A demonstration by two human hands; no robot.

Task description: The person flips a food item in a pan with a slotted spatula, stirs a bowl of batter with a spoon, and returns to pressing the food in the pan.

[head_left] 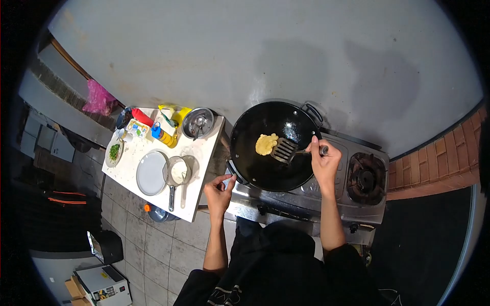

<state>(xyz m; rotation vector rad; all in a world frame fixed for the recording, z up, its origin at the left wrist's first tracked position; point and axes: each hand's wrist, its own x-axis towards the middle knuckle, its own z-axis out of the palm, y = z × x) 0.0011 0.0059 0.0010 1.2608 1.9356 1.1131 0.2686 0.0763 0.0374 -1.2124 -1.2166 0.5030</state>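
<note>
A large black wok (275,176) sits on the left side of the steel stove. Inside it lies a yellow, egg-like piece of food (266,144). My right hand (325,160) is closed round the handle of a slotted spatula (284,151), whose dark head touches the right edge of the food. At the wok's lower left handle (237,172) is my left hand (220,195), its fingers pinched together at the handle's end. Whether the fingertips grip the handle firmly is hard to make out.
Left of the stove a white table (192,199) holds a grey plate (151,173), a saucepan (178,171), a steel bowl (198,123), a yellow bottle (164,136) and a plate of chopped greens (114,152). A bare burner (365,178) is at the stove's right.
</note>
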